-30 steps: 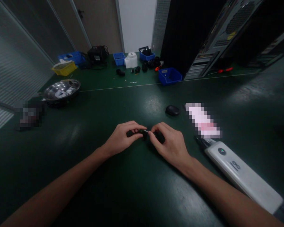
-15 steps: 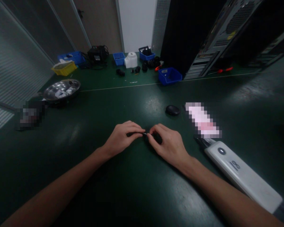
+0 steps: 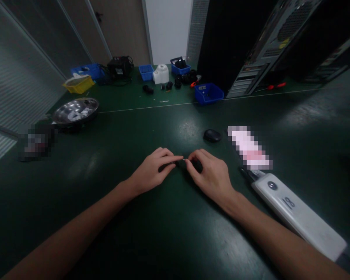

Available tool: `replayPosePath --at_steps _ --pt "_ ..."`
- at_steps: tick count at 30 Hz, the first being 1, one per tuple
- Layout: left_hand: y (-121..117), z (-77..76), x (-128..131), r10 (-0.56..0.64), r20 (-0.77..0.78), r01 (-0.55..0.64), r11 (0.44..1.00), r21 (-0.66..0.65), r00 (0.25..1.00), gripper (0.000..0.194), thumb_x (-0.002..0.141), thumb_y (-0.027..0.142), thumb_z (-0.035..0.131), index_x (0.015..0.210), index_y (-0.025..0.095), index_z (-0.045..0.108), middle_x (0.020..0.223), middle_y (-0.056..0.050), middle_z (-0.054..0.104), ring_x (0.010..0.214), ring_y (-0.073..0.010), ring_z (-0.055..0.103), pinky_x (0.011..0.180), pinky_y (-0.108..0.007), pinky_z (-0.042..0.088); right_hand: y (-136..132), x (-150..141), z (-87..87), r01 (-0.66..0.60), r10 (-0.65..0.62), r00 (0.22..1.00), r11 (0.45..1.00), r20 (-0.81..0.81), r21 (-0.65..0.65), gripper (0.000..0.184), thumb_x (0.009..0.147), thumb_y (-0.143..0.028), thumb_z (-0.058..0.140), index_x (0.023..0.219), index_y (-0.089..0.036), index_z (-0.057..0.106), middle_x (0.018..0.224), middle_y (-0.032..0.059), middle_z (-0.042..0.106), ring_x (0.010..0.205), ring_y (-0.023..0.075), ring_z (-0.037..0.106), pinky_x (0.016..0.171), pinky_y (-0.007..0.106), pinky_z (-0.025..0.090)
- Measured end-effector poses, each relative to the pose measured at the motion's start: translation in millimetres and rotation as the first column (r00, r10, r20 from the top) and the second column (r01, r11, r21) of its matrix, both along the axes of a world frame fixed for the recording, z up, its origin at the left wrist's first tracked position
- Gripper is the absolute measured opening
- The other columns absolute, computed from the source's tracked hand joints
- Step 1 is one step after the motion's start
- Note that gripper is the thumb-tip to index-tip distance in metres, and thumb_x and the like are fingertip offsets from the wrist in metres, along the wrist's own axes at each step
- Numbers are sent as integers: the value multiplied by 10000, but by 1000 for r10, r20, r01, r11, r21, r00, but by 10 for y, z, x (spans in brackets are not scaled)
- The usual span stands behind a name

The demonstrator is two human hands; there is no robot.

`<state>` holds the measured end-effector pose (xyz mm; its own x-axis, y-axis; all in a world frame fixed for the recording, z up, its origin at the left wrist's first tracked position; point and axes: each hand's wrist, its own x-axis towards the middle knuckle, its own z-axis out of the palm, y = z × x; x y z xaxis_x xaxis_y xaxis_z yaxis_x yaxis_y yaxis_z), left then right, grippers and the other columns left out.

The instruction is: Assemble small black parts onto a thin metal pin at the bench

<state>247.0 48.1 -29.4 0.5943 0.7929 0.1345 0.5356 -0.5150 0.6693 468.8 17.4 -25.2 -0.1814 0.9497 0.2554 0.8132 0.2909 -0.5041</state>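
Note:
Over the middle of the green table [image 3: 151, 229], both hands meet fingertip to fingertip. My left hand [image 3: 153, 169] is closed around a small dark piece [image 3: 177, 164], which shows just past its thumb tip; its forefinger reaches out toward the other hand. My right hand [image 3: 211, 173] pinches a tiny light-coloured bit [image 3: 184, 159] between thumb and forefinger, right by that left fingertip. Both pieces are too small and dim to name, and the fingers hide most of them. A black computer mouse [image 3: 212, 135] lies just beyond my right hand.
On the right lie a white power tool [image 3: 299, 214] marked 18 and a blurred-out pink-white rectangle [image 3: 249, 149]. A metal bowl [image 3: 58, 116] with white scraps stands left. Farther back are a blue bin [image 3: 209, 94], a yellow basket [image 3: 78, 84] and a white plastic housing [image 3: 161, 74].
The left forefinger has stretched out to the right, away from its thumb. My right hand has shifted slightly right and up, and the small dark piece now shows below the left forefinger.

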Motion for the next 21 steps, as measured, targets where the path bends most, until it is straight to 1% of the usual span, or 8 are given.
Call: replayPosePath --at_steps 4,7,9,12,14,17,19,21 --pt "-10 -4 40 -28 -107 32 999 35 994 414 1012 299 423 1416 333 504 1193 -44 613 1106 -172 531 962 -391 478 0 6 -27 39 -38 994 999 103 -9 159 978 -361 553 927 -238 640 929 4 680 747 166 630 611 293 360" --pt "-16 2 30 -15 -89 17 999 31 996 423 1011 285 419 1427 316 489 1209 -48 617 1117 -174 534 980 -394 481 -3 9 -18 56 -53 987 998 152 -15 160 979 -361 545 928 -242 639 944 7 680 743 169 628 584 298 332" --pt "-31 8 14 12 -52 -11 1000 14 999 403 1001 293 459 1401 299 515 1217 -48 626 1124 -178 542 985 -395 489 -5 8 -6 62 -58 985 998 161 -19 154 978 -356 545 933 -243 640 948 11 678 754 171 631 578 300 325" --pt "-74 12 26 50 -19 -50 998 -29 999 302 977 327 534 1268 292 609 1197 -22 646 1124 -173 557 974 -378 506 -7 6 4 81 -77 983 997 169 -17 154 980 -355 541 924 -244 633 949 10 673 752 170 628 571 300 312" --pt "-102 13 77 78 -25 -78 997 -11 997 255 972 334 547 1207 295 636 1225 -5 638 1164 -168 548 1008 -380 504 -11 4 6 92 -89 980 996 176 -11 160 983 -360 537 921 -245 629 948 9 670 738 166 620 566 299 302" --pt "-117 20 183 82 -37 -81 996 45 996 270 988 321 508 1228 291 627 1322 1 605 1260 -165 509 1105 -400 470 -19 0 13 102 -99 978 995 181 -9 154 980 -360 541 929 -244 629 940 7 669 734 164 613 566 296 296" --pt "-106 31 211 48 -52 -46 998 44 997 294 1003 318 464 1251 278 616 1313 -4 618 1251 -155 524 1116 -391 470 -22 0 20 109 -105 977 994 185 -14 151 979 -355 542 927 -244 631 938 4 669 748 165 617 573 293 300" --pt "-87 37 142 41 -87 -38 999 40 995 316 1012 324 435 1275 279 604 1285 -3 637 1216 -147 551 1097 -377 485 -20 0 26 112 -106 977 993 185 -22 158 981 -355 539 919 -242 631 941 2 671 764 166 623 582 289 307"
